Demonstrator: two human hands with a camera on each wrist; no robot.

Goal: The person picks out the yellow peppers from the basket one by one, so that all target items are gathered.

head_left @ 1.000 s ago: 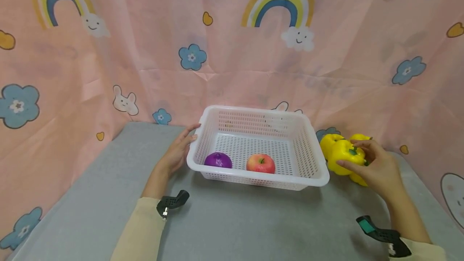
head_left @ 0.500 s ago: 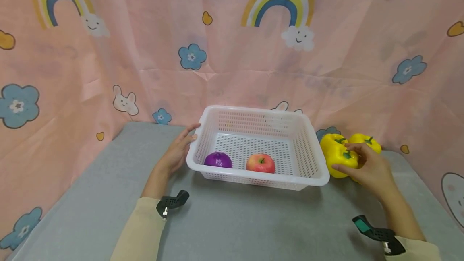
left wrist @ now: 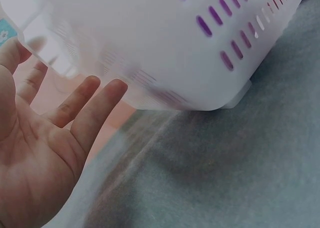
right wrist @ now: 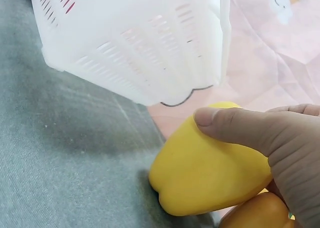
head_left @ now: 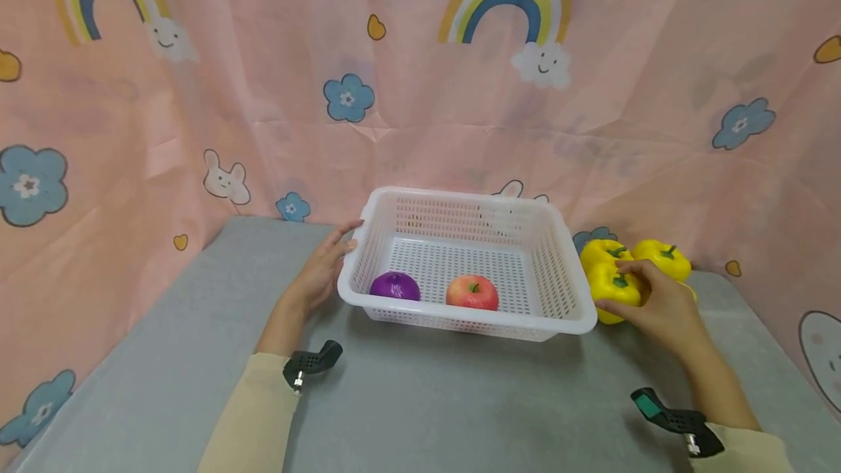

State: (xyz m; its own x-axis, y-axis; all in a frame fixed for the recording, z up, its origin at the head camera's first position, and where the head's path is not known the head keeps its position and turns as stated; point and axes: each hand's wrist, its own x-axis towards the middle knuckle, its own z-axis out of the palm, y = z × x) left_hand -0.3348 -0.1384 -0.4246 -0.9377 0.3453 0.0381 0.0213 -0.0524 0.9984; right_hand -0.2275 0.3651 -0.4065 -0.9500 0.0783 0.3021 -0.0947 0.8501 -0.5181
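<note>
A white plastic basket (head_left: 460, 321) with slotted walls stands mid-table. Inside, near its front wall, lie a purple onion (head_left: 395, 286) and a red apple (head_left: 472, 292). My left hand (head_left: 320, 272) is at the basket's left end, fingertips at the rim; in the left wrist view its fingers (left wrist: 102, 110) are extended against the outer wall. To the right of the basket, my right hand (head_left: 663, 305) pinches a yellow bell pepper (head_left: 612, 296) between thumb and fingers. The right wrist view shows the thumb laid along this pepper (right wrist: 205, 168), its lower end close over the table.
Other yellow bell peppers sit right behind the held one: one at the back left (head_left: 599, 250), one at the back right (head_left: 660, 258), another mostly hidden by my right hand. Grey cloth covers the table (head_left: 460, 400). A pink patterned curtain (head_left: 420, 144) hangs behind.
My right hand has moved left with the yellow bell pepper, closer to the basket's right end, uncovering more of the back-right pepper. The left hand and basket stay in place.
</note>
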